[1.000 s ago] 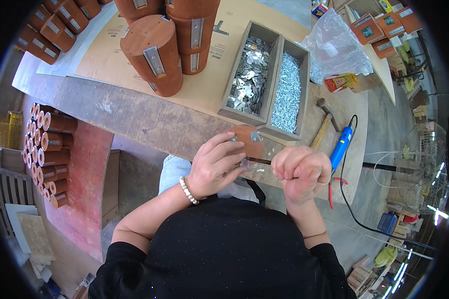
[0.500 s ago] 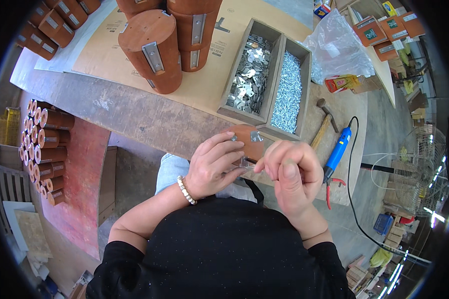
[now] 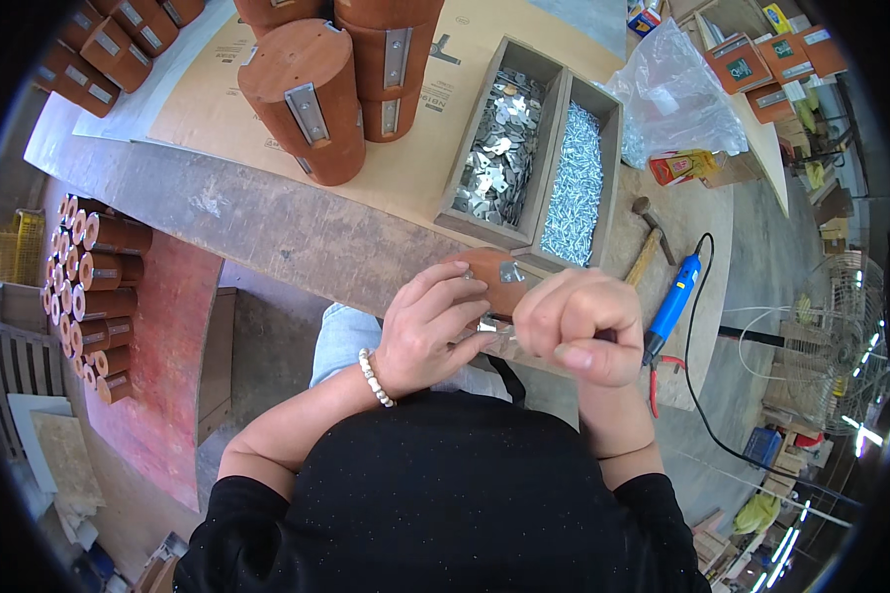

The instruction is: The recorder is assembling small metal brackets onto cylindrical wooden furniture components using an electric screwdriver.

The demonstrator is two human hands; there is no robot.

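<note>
A reddish-brown wooden cylinder (image 3: 492, 265) rests in front of me by the table's near edge, a small metal plate (image 3: 510, 272) on its upper face. My left hand (image 3: 420, 331), a beaded bracelet at its wrist, grips it with the fingers curled over its side. Another shiny metal piece (image 3: 487, 323) shows between the thumb and fingers. Just right of it, my right hand (image 3: 581, 321) is closed like a fist, thumb folded across. Whatever it holds is hidden; a thin pale bit shows between the two hands.
Beyond the cylinder stand a wooden tray of metal plates (image 3: 502, 148) and one of screws (image 3: 576, 188). To the right lie a hammer (image 3: 648, 242), a blue corded power tool (image 3: 674, 301) and red-handled pliers (image 3: 655, 385). Finished-looking brown cylinders (image 3: 307, 99) stand at the back.
My right hand has turned at the wrist: its thumb, upright before, now lies across the curled fingers. The left hand keeps its hold on the cylinder.
</note>
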